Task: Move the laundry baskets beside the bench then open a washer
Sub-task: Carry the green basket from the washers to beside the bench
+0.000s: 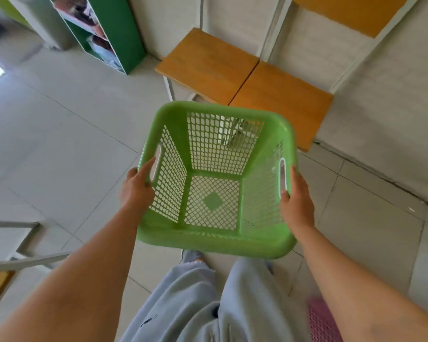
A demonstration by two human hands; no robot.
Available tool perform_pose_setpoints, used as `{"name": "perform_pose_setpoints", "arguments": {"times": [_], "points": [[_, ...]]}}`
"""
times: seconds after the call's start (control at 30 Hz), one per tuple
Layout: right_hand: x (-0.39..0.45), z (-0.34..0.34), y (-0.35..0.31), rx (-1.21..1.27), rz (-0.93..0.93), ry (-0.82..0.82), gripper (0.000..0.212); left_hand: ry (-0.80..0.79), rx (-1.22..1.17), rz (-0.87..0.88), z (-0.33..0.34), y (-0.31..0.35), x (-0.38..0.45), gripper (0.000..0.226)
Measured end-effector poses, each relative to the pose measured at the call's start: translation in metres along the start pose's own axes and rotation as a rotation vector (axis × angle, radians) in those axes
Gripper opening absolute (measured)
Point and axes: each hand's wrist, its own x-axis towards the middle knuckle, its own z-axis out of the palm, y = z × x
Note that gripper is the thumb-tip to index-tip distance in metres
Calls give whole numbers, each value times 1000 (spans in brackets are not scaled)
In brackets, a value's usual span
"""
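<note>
1. The green laundry basket sits in mid-frame, held above the tiled floor, its open top facing the camera; nothing lies inside.
2. The left hand grips the basket's rim at nine o'clock, fingers closed around the edge beside the handle slot.
3. The right hand clasps the rim at three o'clock, thumb hooked into the other slot.
4. The wooden counter stands against the wall at twelve o'clock, just beyond the basket's far edge.
5. A pink basket shows partly at five o'clock, near the right forearm.
6. A green shelf unit stands at eleven o'clock.
</note>
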Motion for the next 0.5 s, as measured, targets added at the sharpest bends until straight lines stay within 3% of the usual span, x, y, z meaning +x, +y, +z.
{"name": "perform_pose_setpoints", "arguments": {"times": [0.5], "points": [[144, 113, -236, -64, -296, -190, 68, 155, -30, -231, -138, -107, 164, 73]]}}
